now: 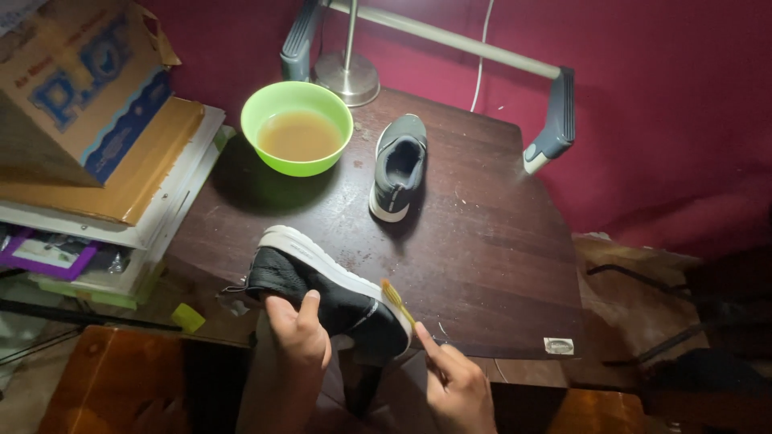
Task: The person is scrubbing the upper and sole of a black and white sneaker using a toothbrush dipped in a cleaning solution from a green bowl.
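Note:
My left hand (296,329) grips a black sneaker (322,287) with a white sole, held on its side above the near edge of the dark wooden table (482,241). My right hand (454,378) holds a yellow toothbrush (396,300), its bristle end against the sole near the shoe's toe. A second grey sneaker (398,166) stands upright on the table farther back. A green bowl (297,127) of murky brown water sits at the table's back left.
A desk lamp with a metal base (347,76) and a long bar stands behind the bowl. Stacked cardboard boxes (80,88) and papers sit left of the table. A red wall is behind. Orange-brown furniture (112,382) lies at lower left.

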